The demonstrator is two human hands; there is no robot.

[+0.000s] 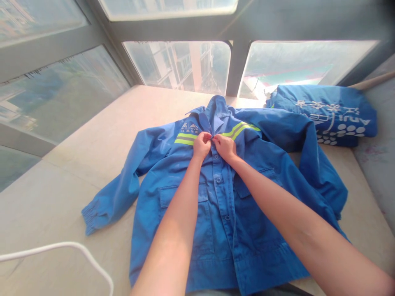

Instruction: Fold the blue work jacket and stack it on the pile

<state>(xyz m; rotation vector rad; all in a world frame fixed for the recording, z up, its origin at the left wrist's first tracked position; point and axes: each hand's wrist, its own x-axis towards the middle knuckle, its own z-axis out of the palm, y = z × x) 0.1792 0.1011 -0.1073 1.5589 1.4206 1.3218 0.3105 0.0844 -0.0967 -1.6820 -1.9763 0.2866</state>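
Jacket, blue with yellow-green stripes, lies spread on the bench, its front placket pinched by both hands' fingers; a folded blue bundle sits beyond them, rightward, and a white cable nearer, leftward.

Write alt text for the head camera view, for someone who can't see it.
Two bare hands, left and right, pinch the front opening of a blue jacket at chest height. It lies spread on a pale surface by windows, with folded blue fabric at the upper right.
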